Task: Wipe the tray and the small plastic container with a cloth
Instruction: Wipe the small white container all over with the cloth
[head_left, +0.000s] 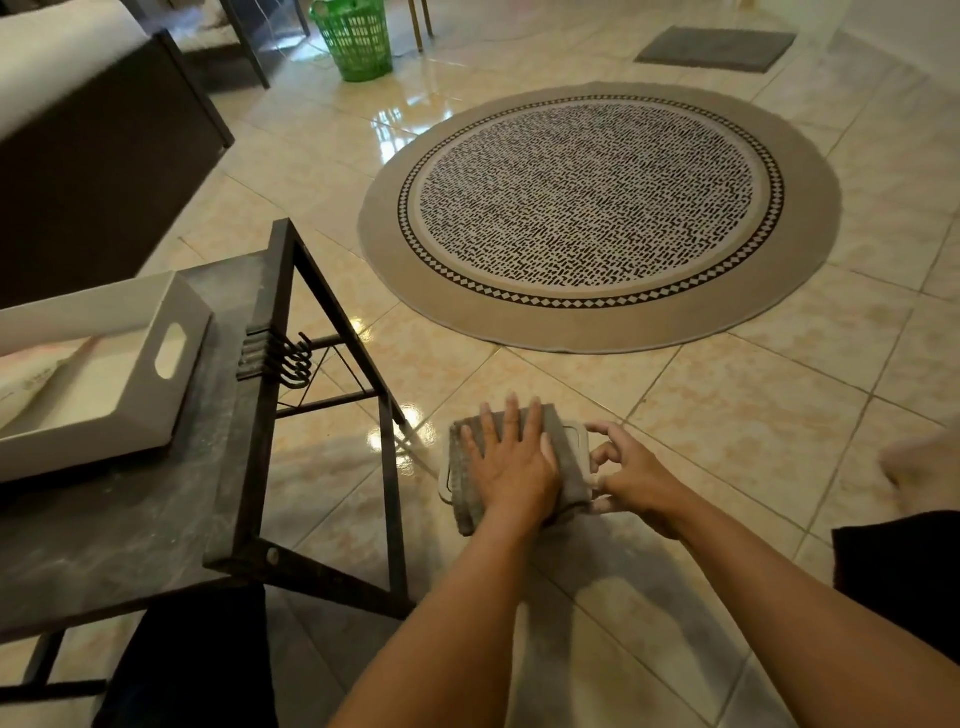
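Observation:
A grey folded cloth (563, 457) is draped over the small plastic container (581, 439), a pale box with rounded corners whose rim shows at the right and lower left. My left hand (511, 462) lies flat on the cloth with fingers spread, pressing it onto the container. At the container's right edge, my right hand (636, 475) pinches the rim with curled fingers. I cannot tell whether the container rests on the floor. The white tray (176, 312), with a handle cut-out in its end wall, sits on the dark table at the left, apart from both hands.
The dark metal-framed table (228, 467) stands left of my hands, with hooks (296, 361) on its edge. A round patterned rug (597, 208) lies ahead on the glossy tiled floor. A green basket (356, 39) and a grey mat (717, 49) are far back.

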